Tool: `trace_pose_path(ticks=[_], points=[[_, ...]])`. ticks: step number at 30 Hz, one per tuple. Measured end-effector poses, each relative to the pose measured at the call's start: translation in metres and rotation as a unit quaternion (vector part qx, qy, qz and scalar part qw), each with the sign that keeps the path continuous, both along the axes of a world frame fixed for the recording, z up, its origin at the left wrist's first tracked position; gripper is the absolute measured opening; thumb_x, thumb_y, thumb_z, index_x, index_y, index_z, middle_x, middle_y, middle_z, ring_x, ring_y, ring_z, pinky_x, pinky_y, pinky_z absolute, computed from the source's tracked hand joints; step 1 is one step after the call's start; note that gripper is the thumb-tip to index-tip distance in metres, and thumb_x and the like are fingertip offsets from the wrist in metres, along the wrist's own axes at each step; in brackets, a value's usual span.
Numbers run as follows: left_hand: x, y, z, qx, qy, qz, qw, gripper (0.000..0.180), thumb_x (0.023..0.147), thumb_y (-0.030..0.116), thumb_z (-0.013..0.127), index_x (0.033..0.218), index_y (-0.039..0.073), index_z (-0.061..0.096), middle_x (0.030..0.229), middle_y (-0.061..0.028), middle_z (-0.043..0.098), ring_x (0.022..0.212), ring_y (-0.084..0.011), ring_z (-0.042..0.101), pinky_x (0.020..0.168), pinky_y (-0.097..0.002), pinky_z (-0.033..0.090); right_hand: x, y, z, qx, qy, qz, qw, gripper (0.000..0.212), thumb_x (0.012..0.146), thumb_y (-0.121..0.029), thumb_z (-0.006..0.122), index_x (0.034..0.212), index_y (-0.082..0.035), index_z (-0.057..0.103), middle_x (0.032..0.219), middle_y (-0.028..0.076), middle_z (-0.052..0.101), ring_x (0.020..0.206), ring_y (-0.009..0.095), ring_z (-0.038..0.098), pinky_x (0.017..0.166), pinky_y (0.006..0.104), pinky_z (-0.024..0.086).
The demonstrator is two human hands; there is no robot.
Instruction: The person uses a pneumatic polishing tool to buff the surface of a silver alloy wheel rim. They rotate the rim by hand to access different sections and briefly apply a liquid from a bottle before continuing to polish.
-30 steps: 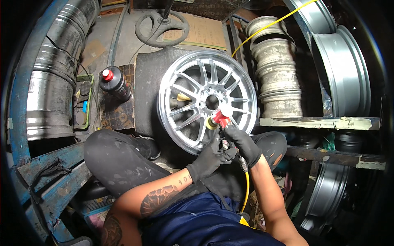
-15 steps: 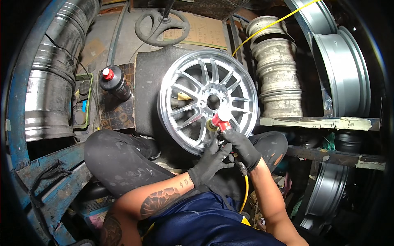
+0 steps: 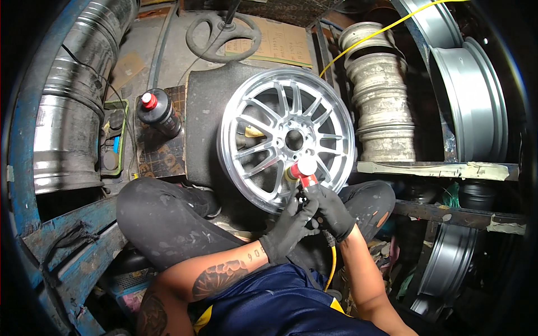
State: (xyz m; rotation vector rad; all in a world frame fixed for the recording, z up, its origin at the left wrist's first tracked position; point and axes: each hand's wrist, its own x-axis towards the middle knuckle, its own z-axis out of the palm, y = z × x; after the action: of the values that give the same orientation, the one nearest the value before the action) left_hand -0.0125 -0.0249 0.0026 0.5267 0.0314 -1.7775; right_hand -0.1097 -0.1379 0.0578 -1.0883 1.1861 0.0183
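A silver multi-spoke alloy wheel (image 3: 228, 147) lies tilted face-up in front of me, between my knees. Over its lower spokes is the head of a red air polisher (image 3: 307, 178) with a pale yellowish pad; a bright white glare covers part of the head. My right hand (image 3: 335, 215), in a dark glove, is closed round the polisher's body. My gloved left hand (image 3: 286, 228) has its fingers curled against the same tool from the left, partly hiding it. A yellow air hose (image 3: 333, 267) runs down from the tool beside my right wrist.
Left of the wheel, a black bottle (image 3: 159, 116) with a red cap stands on a patterned board. A grey steering wheel (image 3: 197, 55) is at the back. Stacked rims (image 3: 381, 106) and a metal rack (image 3: 454, 210) flank the right; shiny metal barrels (image 3: 64, 140) line the left.
Both hands and the polisher have shifted only slightly, and the tool's head is turned a little differently over the lower spokes. The whole view has moved marginally.
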Motion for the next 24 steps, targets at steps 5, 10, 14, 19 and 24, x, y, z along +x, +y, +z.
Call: trace_pose_path(ticks=[5, 10, 14, 19, 24], points=[[-0.003, 0.001, 0.0, 0.011, 0.014, 0.009, 1.0, 0.038, 0.108, 0.044, 0.06, 0.134, 0.02, 0.045, 0.117, 0.0027, 0.054, 0.095, -0.0098, 0.055, 0.086, -0.0357, 0.052, 0.001, 0.004, 0.002, -0.014, 0.014, -0.013, 1.0, 0.031, 0.107, -0.032, 0.057, 0.115, -0.003, 0.065, 0.082, 0.001, 0.066, 0.057, 0.006, 0.059, 0.047, 0.0208, 0.044], [-0.001, 0.002, 0.001, 0.017, 0.048, 0.015, 0.999, 0.032, 0.109, 0.041, 0.059, 0.13, 0.02, 0.047, 0.115, 0.0031, 0.055, 0.093, -0.0092, 0.055, 0.085, -0.0342, 0.051, 0.002, 0.002, -0.002, -0.016, 0.017, 0.002, 1.0, 0.032, 0.108, -0.033, 0.056, 0.115, -0.003, 0.065, 0.083, 0.001, 0.066, 0.058, 0.006, 0.059, 0.048, 0.0205, 0.045], [-0.001, 0.002, 0.002, 0.019, 0.05, 0.022, 0.998, 0.03, 0.109, 0.04, 0.06, 0.128, 0.02, 0.048, 0.115, 0.0031, 0.055, 0.093, -0.0093, 0.055, 0.083, -0.0333, 0.051, 0.001, 0.004, -0.01, -0.032, -0.002, -0.007, 0.999, 0.033, 0.109, -0.034, 0.056, 0.115, -0.003, 0.065, 0.085, 0.001, 0.066, 0.058, 0.006, 0.058, 0.05, 0.021, 0.046], [-0.001, 0.001, 0.001, 0.021, 0.061, 0.022, 0.998, 0.031, 0.109, 0.041, 0.06, 0.129, 0.02, 0.048, 0.113, 0.0026, 0.055, 0.09, -0.0091, 0.055, 0.083, -0.0328, 0.051, 0.001, 0.002, -0.008, -0.033, -0.004, 0.014, 0.999, 0.032, 0.109, -0.033, 0.056, 0.116, -0.003, 0.065, 0.087, 0.0, 0.065, 0.063, 0.005, 0.059, 0.053, 0.0208, 0.046], [-0.002, 0.002, 0.003, 0.034, 0.064, 0.024, 0.997, 0.032, 0.108, 0.042, 0.061, 0.129, 0.021, 0.048, 0.111, 0.0023, 0.055, 0.089, -0.0088, 0.054, 0.083, -0.0329, 0.05, 0.002, 0.002, -0.005, -0.025, 0.015, 0.007, 1.0, 0.031, 0.109, -0.032, 0.057, 0.116, -0.003, 0.065, 0.086, -0.001, 0.064, 0.065, 0.005, 0.059, 0.054, 0.0205, 0.047]])
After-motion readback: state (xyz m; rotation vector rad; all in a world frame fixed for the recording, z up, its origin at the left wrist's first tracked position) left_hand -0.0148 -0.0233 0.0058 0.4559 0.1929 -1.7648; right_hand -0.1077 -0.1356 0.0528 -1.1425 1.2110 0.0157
